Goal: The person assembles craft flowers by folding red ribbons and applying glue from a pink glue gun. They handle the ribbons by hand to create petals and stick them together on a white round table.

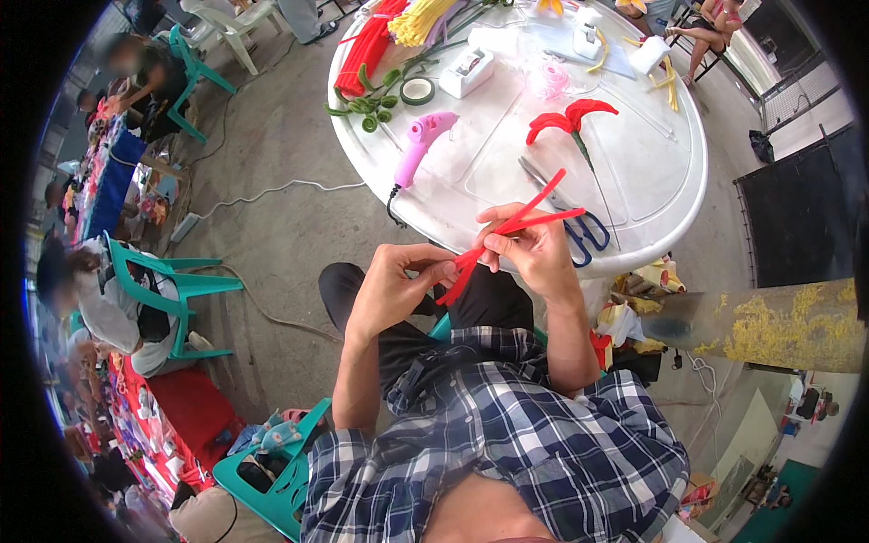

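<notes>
Red pipe cleaners (536,218) cross in a narrow X between my two hands, above my lap at the table's near edge. My left hand (407,278) pinches their lower part between thumb and fingers. Higher up, my right hand (529,248) grips them near the crossing, and two free ends spread past its fingers. Just beyond lie scissors (577,224) with dark blue handles, partly hidden behind the right hand and the red strips. A red pipe-cleaner flower (574,121) on a green-wrapped wire stem rests on the white table (475,153).
A pink glue gun (422,146) lies at the table's left, near green tape (417,90) and a tape dispenser (467,71). Bundles of red pipe cleaners (366,58) and yellow ones (417,24) sit farther back. A teal chair (278,468) stands behind me, to my left.
</notes>
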`<state>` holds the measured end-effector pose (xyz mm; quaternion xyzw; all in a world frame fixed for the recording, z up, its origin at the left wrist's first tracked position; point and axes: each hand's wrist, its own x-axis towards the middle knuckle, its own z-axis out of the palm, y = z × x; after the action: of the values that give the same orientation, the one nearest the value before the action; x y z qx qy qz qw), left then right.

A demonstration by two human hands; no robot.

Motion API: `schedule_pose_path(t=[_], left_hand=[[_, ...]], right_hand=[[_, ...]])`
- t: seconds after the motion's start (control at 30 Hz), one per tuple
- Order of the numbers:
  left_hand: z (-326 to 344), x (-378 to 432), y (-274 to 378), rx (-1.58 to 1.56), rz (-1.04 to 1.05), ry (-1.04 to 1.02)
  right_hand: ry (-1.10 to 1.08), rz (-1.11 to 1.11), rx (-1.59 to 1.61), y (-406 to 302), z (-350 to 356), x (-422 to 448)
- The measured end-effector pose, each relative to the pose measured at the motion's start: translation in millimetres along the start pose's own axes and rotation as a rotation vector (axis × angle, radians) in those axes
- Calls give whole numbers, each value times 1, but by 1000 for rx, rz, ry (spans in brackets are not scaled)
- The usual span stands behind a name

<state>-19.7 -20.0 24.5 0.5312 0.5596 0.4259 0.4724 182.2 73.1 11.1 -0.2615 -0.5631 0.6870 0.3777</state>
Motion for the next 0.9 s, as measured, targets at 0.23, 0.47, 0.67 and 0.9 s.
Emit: schedule_pose_path(t=[0.23,0.47,0.67,0.9], left_hand=[[0,1,8,28,2,-55],[22,8,-22,-507,-108,64],[30,6,-20,-499,-123,23],[28,13,-9,-382,28,98]], right_hand=[[11,1,17,-2,-3,2],[138,-75,99,1,0,6],[189,-41,85,4,-2,6],[122,2,153,4,6,6]])
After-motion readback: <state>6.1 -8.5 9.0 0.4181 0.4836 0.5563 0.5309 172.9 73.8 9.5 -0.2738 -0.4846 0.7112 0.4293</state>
